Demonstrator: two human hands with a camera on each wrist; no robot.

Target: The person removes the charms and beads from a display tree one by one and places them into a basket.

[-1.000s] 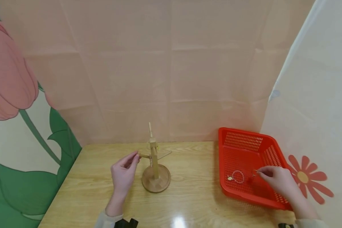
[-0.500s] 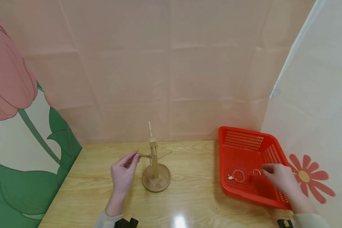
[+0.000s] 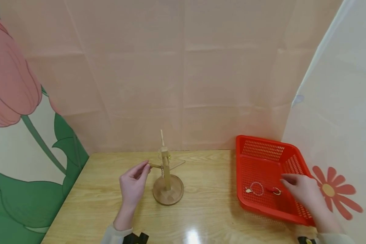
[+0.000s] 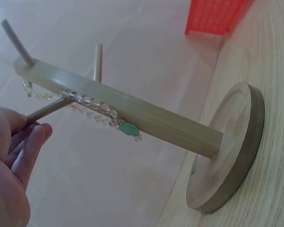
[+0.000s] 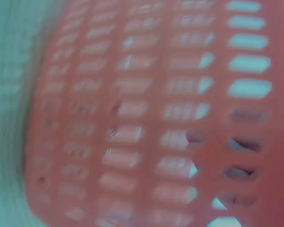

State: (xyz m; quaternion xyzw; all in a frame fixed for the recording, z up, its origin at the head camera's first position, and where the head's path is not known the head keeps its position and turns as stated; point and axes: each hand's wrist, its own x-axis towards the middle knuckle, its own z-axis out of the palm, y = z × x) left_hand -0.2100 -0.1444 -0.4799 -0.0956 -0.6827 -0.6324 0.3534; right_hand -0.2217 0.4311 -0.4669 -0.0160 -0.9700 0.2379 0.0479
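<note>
In the head view my left hand [image 3: 132, 184] pinches the end of a wooden peg [image 4: 48, 109] on the jewelry stand [image 3: 166, 169]. A bracelet of clear beads with a green charm [image 4: 128, 128] hangs from that peg, against the post. A yellowish beaded bracelet [image 4: 40, 96] hangs higher up. My right hand [image 3: 302, 189] hovers over the red basket [image 3: 305, 220], thumb and fingers apart, with nothing visible between them. Just left of it a small gold-toned bracelet [image 3: 276, 191] lies in the basket, beside a pink beaded bracelet [image 3: 257, 188] with a pale charm.
The stand's round wooden base [image 3: 168, 195] rests on a wood-grain table [image 3: 207, 189]. A plain cloth [image 3: 183, 74] hangs behind, and flower-printed panels rise on both sides. The right wrist view is blurred, filled by the basket's slotted wall [image 5: 151, 118].
My right hand has let go of the gold-toned bracelet, which dropped onto the basket floor, and has drawn slightly right. My left hand stays on the peg.
</note>
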